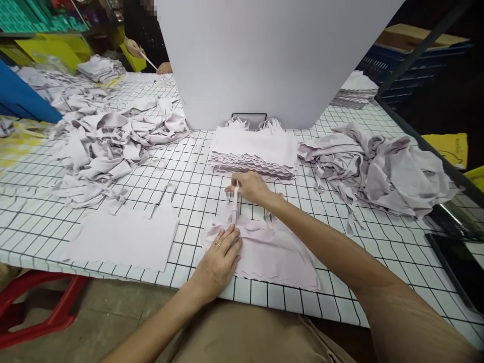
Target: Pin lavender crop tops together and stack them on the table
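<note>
Over the surface (189,201), white cloth with black grid lines; beyond, a pale grey panel (264,60). Below, at left, grey floor (109,307) and red stool (62,315). Upper left, teal crates (18,15); upper right, blue crate (412,65) beneath brown cardboard (419,36), amid deep shadow.

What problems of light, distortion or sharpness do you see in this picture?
Head view: grid lines on the table look bent; the right arm looks stretched; the upper right corner is dark; a small patch by the far person is pixelated.
</note>
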`<action>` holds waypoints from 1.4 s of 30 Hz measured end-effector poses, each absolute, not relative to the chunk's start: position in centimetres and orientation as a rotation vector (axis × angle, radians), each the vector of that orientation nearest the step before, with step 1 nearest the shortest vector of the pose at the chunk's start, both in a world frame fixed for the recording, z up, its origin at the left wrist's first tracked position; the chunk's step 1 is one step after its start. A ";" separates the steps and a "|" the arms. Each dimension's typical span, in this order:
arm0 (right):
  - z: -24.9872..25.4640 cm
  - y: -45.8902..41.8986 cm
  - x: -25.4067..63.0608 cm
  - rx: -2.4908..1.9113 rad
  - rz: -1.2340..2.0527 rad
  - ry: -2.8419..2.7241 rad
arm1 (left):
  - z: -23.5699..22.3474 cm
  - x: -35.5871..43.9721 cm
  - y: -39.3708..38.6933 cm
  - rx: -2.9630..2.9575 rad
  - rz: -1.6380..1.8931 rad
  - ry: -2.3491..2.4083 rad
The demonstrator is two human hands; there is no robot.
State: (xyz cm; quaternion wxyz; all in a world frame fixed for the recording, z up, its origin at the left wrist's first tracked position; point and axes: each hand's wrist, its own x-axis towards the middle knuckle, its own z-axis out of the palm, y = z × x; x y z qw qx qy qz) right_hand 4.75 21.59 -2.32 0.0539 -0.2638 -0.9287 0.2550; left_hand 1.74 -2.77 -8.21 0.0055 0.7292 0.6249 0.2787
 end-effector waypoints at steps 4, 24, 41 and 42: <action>-1.0 21.8 4.6 -0.714 1.234 -2.856 | -8.2 1.8 -2.8 2.265 0.875 1.967; -3.1 10.9 18.7 -0.540 0.386 -2.875 | -7.3 2.0 -3.1 2.213 0.738 2.084; -6.6 18.3 18.3 -0.542 0.394 -3.006 | -7.9 6.0 1.4 2.436 0.448 1.981; -6.9 18.6 18.4 -0.562 0.389 -3.014 | -8.1 5.9 1.4 2.433 0.453 1.989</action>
